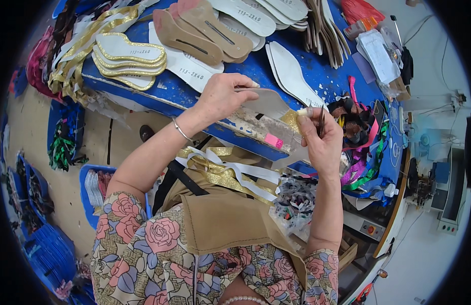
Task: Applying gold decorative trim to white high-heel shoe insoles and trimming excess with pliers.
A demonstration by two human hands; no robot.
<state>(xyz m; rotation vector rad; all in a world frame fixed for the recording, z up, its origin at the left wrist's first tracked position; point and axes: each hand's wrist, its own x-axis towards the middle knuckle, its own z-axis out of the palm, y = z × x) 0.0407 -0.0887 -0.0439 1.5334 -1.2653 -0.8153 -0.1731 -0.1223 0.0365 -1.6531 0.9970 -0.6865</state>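
My left hand point(223, 91) pinches one end of a shoe insole point(266, 98) above the front edge of the blue worktable. At the insole's other end my right hand point(322, 141) grips a gold glitter strip point(291, 119) between thumb and finger. A dark, pointed metal tool point(321, 121), perhaps thread snips, also sits in the right hand. Pale finger covers show on both hands. Gold-edged insoles point(130, 53) are stacked to the left, while plain white insoles point(292, 72) lie behind my right hand. Gold and white strips point(231, 171) hang across my lap.
Tan insoles with dark slots point(199, 47) and more white ones cover the table's back. Coloured strip scraps point(353, 126) crowd its right side. A pink patch point(273, 140) marks the worn edge. Blue bins point(92, 194) stand on the floor at left.
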